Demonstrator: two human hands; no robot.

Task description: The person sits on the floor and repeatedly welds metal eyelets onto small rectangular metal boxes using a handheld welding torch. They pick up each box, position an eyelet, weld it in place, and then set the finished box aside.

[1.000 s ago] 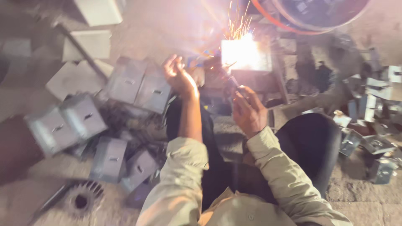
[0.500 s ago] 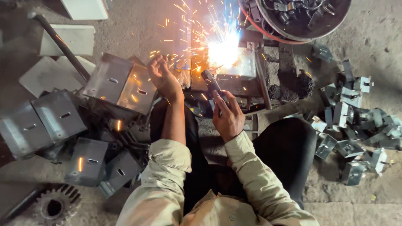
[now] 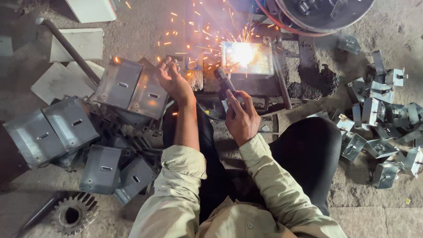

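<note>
- Head view shows a concrete floor (image 3: pixel 141 26) strewn with metal; the work sits at upper centre of the frame, where a small metal box (image 3: pixel 253 59) glows white at the arc and throws sparks toward the upper left.
- Large round drum (image 3: pixel 326 15) lies at the top right edge, just behind the box; I judge the sparks are best kept flying away from it and from the lap.
- Folded grey sheet-metal boxes (image 3: pixel 123 83) are heaped at left centre, and a scatter of smaller steel brackets (image 3: pixel 374 110) lies at right; both piles are apart from the weld.
- Long dark rod (image 3: pixel 70 50) slants across the upper left, over pale flat plates (image 3: pixel 77 44).
- Toothed gear (image 3: pixel 72 216) rests at lower left, well apart from the work.
- Left hand (image 3: pixel 174 81) is raised, palm open and fingers spread, holding nothing, just beside the sparks; as a judgement, bare skin that near is a burn risk, so it would be safer pulled back.
- Right hand (image 3: pixel 242 117) has its fingers clamped around the electrode holder (image 3: pixel 224 81), tip aimed at the glowing box; a steady wrist and short arc should give a cleaner bead.
</note>
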